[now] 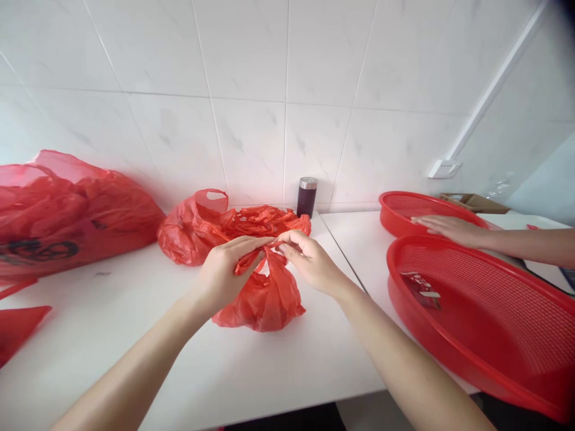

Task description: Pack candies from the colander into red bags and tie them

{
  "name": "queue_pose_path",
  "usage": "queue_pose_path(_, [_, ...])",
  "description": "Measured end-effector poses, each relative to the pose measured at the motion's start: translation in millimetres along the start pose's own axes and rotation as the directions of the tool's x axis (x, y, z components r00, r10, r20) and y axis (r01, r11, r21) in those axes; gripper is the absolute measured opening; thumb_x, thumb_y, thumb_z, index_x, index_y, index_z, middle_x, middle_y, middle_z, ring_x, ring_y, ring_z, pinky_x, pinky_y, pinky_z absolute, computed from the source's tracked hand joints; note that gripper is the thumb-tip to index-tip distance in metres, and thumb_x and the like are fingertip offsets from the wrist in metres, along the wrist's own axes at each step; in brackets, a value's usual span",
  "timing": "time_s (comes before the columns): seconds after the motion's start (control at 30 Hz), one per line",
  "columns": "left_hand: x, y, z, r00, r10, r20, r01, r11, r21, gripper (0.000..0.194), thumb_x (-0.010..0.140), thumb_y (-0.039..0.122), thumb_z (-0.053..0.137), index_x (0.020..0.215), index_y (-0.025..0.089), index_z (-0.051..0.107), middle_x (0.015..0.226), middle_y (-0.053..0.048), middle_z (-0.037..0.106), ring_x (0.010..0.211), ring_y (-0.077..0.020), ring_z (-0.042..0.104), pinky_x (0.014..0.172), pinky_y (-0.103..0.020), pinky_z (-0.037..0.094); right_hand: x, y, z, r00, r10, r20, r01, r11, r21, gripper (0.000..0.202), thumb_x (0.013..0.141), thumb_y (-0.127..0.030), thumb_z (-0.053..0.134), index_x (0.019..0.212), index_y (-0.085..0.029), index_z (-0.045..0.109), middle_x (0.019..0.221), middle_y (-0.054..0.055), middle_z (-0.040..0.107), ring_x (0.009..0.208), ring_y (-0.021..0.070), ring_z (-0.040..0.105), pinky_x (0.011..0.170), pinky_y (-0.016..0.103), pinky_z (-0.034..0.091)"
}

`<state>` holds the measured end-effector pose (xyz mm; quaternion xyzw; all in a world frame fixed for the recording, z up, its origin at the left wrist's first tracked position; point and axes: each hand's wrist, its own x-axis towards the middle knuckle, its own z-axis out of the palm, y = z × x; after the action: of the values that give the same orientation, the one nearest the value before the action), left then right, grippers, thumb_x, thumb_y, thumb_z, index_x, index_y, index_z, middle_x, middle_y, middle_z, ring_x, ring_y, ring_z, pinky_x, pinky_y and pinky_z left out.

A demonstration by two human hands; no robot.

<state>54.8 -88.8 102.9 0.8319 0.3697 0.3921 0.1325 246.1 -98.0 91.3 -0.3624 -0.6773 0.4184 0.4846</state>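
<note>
Left hand [224, 266] and right hand [311, 260] both pinched closed on gathered top of crumpled red plastic bag [269, 305]; bag on white tabletop [233, 371], front-left of dark cylindrical silver-lidded tumbler [306, 201].

Bright, diffuse light; soft shadows on the table [112, 311]; edges stretched wide; upper-right corner dark.

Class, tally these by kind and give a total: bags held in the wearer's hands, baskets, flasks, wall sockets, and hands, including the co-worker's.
Held bags: 1 (red bag)
Baskets: 2 (front basket, back basket)
Flasks: 1 (dark flask)
Wall sockets: 1 (white socket)
Hands: 3 (left hand, right hand, co-worker's hand)
Total: 8
</note>
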Motion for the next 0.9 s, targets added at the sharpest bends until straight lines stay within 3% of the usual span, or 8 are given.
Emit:
queue_pose_path(0.2, [-23,-9,-3.6,0.971,-0.240,-0.018,0.240,0.970,-0.032,0.039,0.093,0.045,0.045,0.123,0.027,0.064,0.116,-0.004,0.071,0.106,-0.0231,0.065,0.090,-0.033,0.051,-8,9,7,0.984,0.027,-0.177,0.014,0.975,0.224,0.021,0.089,-0.042,0.056,0.088,-0.021,0.054,0.076,-0.004,0.049,0.066,0.0094,0.053,0.074,0.029,0.050])
queue_pose_path(0.27, [-39,-24,-7.1,0.929,-0.365,-0.061,0.362,0.930,-0.058,0.042,0.092,0.051,0.043,0.112,0.025,0.069,0.098,-0.005,0.075,0.084,-0.0215,0.068,0.074,-0.031,0.053,-12,23,-3,0.962,0.112,-0.250,-0.026,0.946,0.322,0.025,0.083,-0.043,0.064,0.089,-0.020,0.056,0.071,-0.006,0.045,0.059,0.0078,0.050,0.073,0.031,0.052])
queue_pose_path(0.37, [-67,-48,-9.6,0.844,-0.519,-0.137,0.503,0.853,-0.138,0.045,0.090,0.057,0.043,0.091,0.021,0.070,0.076,-0.004,0.071,0.055,-0.0160,0.055,0.056,-0.029,0.048,-19,48,-23,0.919,0.205,-0.338,-0.074,0.929,0.362,0.030,0.076,-0.044,0.071,0.085,-0.019,0.057,0.066,-0.007,0.043,0.056,0.0072,0.046,0.073,0.032,0.054])
queue_pose_path(0.53, [-81,-58,8.2,0.762,-0.617,-0.199,0.560,0.781,-0.278,0.042,0.089,0.057,0.044,0.087,0.020,0.064,0.086,-0.006,0.071,0.080,-0.0217,0.064,0.078,-0.033,0.049,-18,74,-24,0.849,0.302,-0.434,-0.135,0.918,0.374,0.037,0.072,-0.051,0.070,0.083,-0.019,0.054,0.064,-0.007,0.045,0.058,0.0091,0.049,0.071,0.032,0.054])
queue_pose_path(0.6, [-73,-56,21.0,0.752,-0.609,-0.254,0.540,0.789,-0.292,0.041,0.091,0.056,0.041,0.091,0.021,0.062,0.093,-0.006,0.069,0.092,-0.0227,0.064,0.084,-0.032,0.047,-13,77,-11,0.837,0.294,-0.462,-0.158,0.937,0.311,0.039,0.077,-0.057,0.062,0.089,-0.021,0.052,0.074,-0.004,0.052,0.068,0.0123,0.056,0.071,0.031,0.053])
queue_pose_path(0.7, [-58,-59,41.3,0.774,-0.551,-0.312,0.517,0.834,-0.189,0.039,0.095,0.052,0.033,0.093,0.022,0.057,0.093,-0.004,0.067,0.091,-0.0206,0.062,0.080,-0.029,0.047,-7,82,15,0.882,0.240,-0.405,-0.255,0.967,0.017,0.040,0.084,-0.060,0.051,0.099,-0.024,0.051,0.091,0.000,0.061,0.078,0.0159,0.060,0.073,0.031,0.050])
queue_pose_path(0.8, [-47,-66,57.8,0.807,-0.511,-0.296,0.518,0.853,-0.059,0.035,0.096,0.048,0.030,0.092,0.023,0.054,0.091,-0.003,0.065,0.085,-0.0191,0.061,0.079,-0.029,0.045,-4,90,37,0.936,0.197,-0.291,-0.287,0.905,-0.313,0.028,0.085,-0.047,0.056,0.103,-0.024,0.053,0.094,0.001,0.066,0.081,0.0180,0.062,0.079,0.032,0.046])
queue_pose_path(0.9, [-43,-76,63.4,0.828,-0.500,-0.253,0.519,0.855,0.009,0.032,0.096,0.045,0.031,0.090,0.024,0.054,0.094,-0.002,0.066,0.086,-0.0189,0.061,0.079,-0.029,0.044,-3,100,43,0.956,0.195,-0.217,-0.272,0.865,-0.422,0.013,0.085,-0.030,0.054,0.096,-0.023,0.055,0.093,0.002,0.068,0.087,0.0193,0.064,0.080,0.030,0.045])
